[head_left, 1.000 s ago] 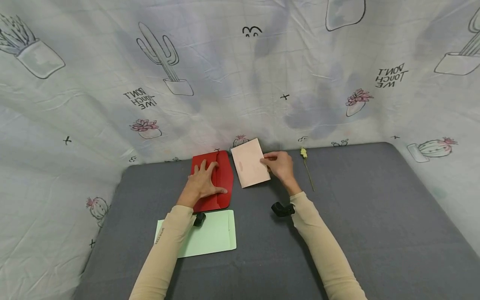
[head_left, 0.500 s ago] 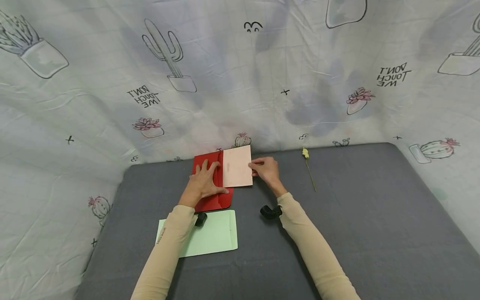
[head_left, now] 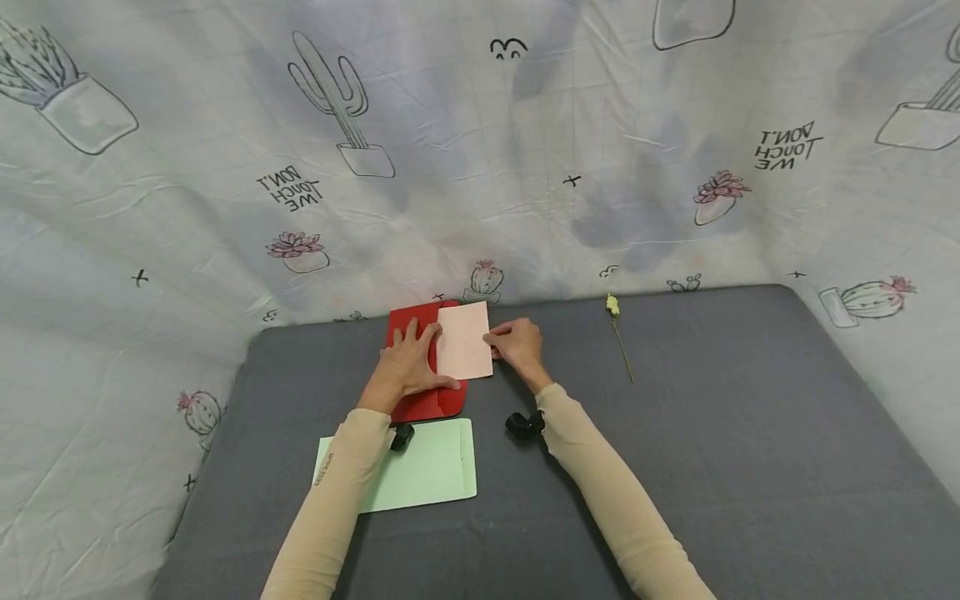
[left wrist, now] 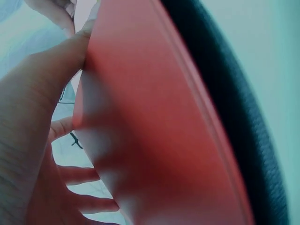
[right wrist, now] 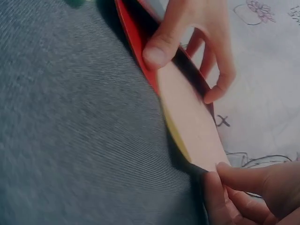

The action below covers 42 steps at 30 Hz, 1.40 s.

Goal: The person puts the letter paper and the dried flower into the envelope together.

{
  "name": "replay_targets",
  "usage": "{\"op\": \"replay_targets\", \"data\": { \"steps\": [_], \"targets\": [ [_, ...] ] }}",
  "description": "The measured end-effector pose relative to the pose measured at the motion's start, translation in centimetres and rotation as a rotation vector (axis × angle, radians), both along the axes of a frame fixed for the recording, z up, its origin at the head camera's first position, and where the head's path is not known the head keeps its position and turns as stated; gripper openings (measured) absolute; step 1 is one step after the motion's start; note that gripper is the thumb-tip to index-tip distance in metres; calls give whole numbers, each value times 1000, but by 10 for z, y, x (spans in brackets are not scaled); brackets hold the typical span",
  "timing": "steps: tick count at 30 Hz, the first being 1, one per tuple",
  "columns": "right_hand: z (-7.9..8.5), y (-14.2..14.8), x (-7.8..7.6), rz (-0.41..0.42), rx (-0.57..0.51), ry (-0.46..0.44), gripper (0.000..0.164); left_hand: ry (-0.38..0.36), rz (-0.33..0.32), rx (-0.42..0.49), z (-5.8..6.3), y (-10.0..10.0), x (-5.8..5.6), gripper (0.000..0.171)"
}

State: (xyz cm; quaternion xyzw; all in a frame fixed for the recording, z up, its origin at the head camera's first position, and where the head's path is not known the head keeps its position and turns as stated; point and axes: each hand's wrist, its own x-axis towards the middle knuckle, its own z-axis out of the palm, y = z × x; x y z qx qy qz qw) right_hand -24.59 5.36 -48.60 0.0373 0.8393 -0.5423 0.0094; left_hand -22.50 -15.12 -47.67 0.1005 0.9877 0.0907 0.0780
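Observation:
A red envelope [head_left: 416,406] lies near the table's back edge, with its flap spread toward the right. Fingers spread, my left hand [head_left: 407,367] presses on it, the thumb on the flap side. My right hand [head_left: 519,346] pinches the right edge of a pale pink card [head_left: 463,342] between thumb and fingers. The card's left edge reaches the envelope's opening, and it covers part of the flap. In the right wrist view, the card [right wrist: 192,122] runs from the pinching fingers to the envelope's mouth. How deep it sits inside is hidden.
A light green envelope [head_left: 427,467] lies in front of the red one, partly under my left forearm. A yellow flower [head_left: 619,337] on a thin stem rests to the right. The grey table [head_left: 720,433] meets a patterned cloth [head_left: 465,150] at the back.
My right hand has carried the pink card leftward from beside the red envelope, straightening it, onto the flap and up to the opening. The left hand has stayed in place.

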Motion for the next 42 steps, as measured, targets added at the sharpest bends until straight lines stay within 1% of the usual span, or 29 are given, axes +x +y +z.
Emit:
{"op": "replay_targets", "data": {
  "steps": [4, 7, 12, 17, 22, 26, 29, 32, 37, 42],
  "targets": [
    [-2, -7, -2, -12, 22, 7, 12, -15, -10, -2, 1, 1, -3, 112],
    [-2, -12, -3, -6, 15, 21, 12, -12, -8, -5, 0, 0, -6, 112],
    [2, -23, -3, 17, 0, 29, 12, 2, -3, -4, 0, -1, -11, 113],
    [3, -34, -3, 54, 21, 32, 11, -5, -5, -4, 0, -2, -16, 113],
    [3, -43, -5, 61, 4, 29, 10, -11, -12, 1, 0, -3, -21, 114],
    [3, -49, -4, 72, 45, 46, 8, -28, -14, 4, 1, -4, -24, 114],
    [2, -53, -3, 107, 107, 59, 7, -48, -18, 7, 1, -4, -26, 115],
    [2, -58, -2, 151, 131, 63, 7, -54, -26, 11, 1, -6, -28, 116],
    [0, -60, 0, 215, 112, 46, 9, -26, -40, 21, 0, -6, -26, 116],
    [0, -60, 2, 285, 126, 37, 13, -18, -36, 17, -1, -5, -25, 116]
  ]
}}
